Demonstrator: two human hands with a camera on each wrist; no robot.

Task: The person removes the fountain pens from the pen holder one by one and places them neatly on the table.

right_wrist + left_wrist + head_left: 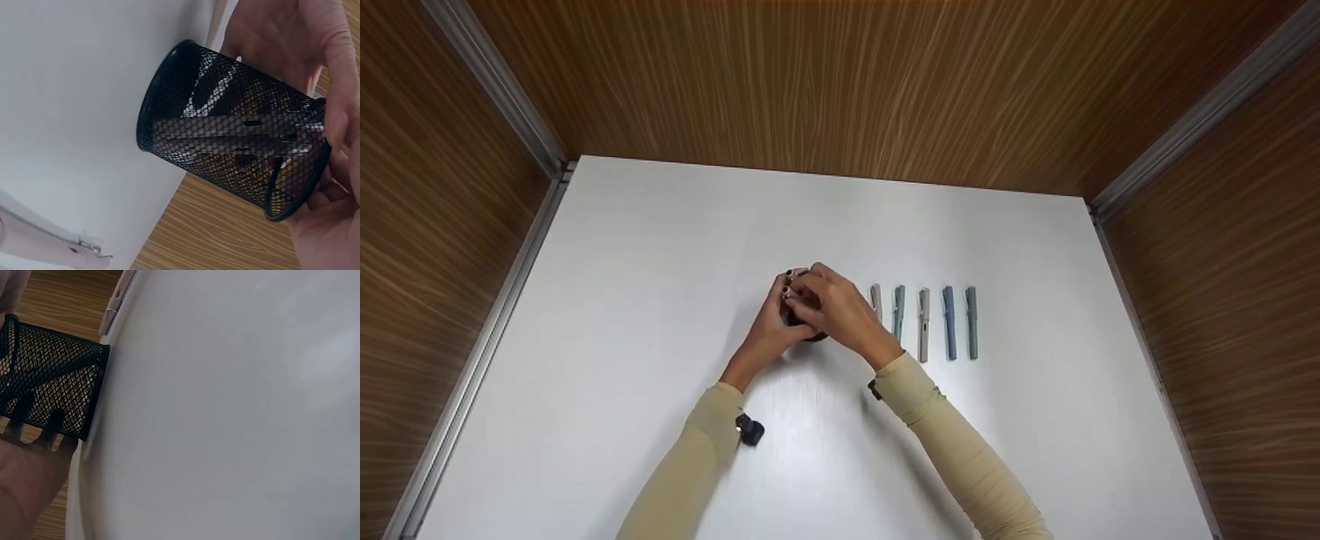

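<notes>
Together the left hand (769, 330) and right hand (840, 309) curl around a black wire-mesh cylindrical pen cup (230, 129), five capped pens (923, 324) lying just beside the right hand.

Pens (924, 324) right of cup (810, 330)

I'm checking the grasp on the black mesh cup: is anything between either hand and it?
Nothing visible. Both the left hand and right hand hold the black wire-mesh pen cup directly, fingers against its mesh. The five pens lie on the white table beside the right hand.
</notes>
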